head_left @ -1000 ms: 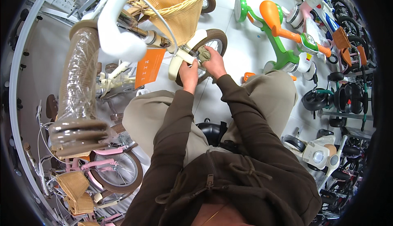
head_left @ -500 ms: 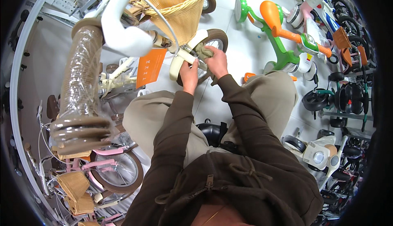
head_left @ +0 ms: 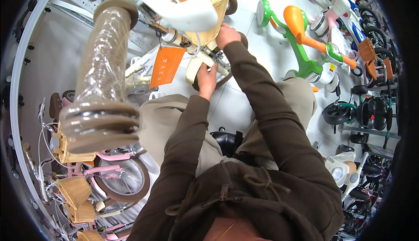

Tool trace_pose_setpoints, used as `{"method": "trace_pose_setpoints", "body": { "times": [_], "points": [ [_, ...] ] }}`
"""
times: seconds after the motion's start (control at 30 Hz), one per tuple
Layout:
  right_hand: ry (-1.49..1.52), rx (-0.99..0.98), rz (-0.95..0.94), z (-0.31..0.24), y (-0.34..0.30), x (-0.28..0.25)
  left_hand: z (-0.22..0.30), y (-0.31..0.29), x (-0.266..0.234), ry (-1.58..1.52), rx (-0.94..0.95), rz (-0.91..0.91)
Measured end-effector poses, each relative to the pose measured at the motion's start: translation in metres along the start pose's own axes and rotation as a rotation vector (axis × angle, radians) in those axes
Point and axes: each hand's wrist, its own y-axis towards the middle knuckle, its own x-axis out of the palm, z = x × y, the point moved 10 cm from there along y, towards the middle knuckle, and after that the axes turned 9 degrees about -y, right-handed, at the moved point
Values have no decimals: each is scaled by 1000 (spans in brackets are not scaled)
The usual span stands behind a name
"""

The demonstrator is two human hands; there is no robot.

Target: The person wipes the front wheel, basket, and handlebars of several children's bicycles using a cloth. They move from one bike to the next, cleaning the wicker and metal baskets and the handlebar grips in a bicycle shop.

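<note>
While the cream bicycle [head_left: 173,38] stands just ahead, the left hand [head_left: 207,82] has its fingers clamped on the front fender [head_left: 193,71]; the right hand [head_left: 228,36] is beside the wicker basket [head_left: 224,4], at the front wheel [head_left: 224,80], its fingers' state hidden. Work seems under way; how much remains is unclear.

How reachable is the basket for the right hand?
Likely yes: the right hand appears close beside the lower part of the basket, nothing visible blocking between them, though contact is unclear.
</note>
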Motion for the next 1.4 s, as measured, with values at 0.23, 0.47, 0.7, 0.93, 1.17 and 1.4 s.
{"method": "trace_pose_setpoints", "body": {
  "times": [0.23,0.47,0.7,0.93,1.17,1.4],
  "points": [
    [-114,-43,-23,1,11,11,4,-1,1,5,78,4],
    [185,269,72,57,-37,23,0,-1,3,-13,41,13],
    [392,128,86,13,-128,55,-33,2,2,-363,-109,23],
    [353,-216,217,-34,-129,7,-51,6,6,-515,-226,-32],
    [125,-351,165,-54,-129,-9,-28,-9,9,-799,-211,-1],
    [413,-401,265,-47,-121,5,-59,-2,9,-829,-294,22]
  ]
}}
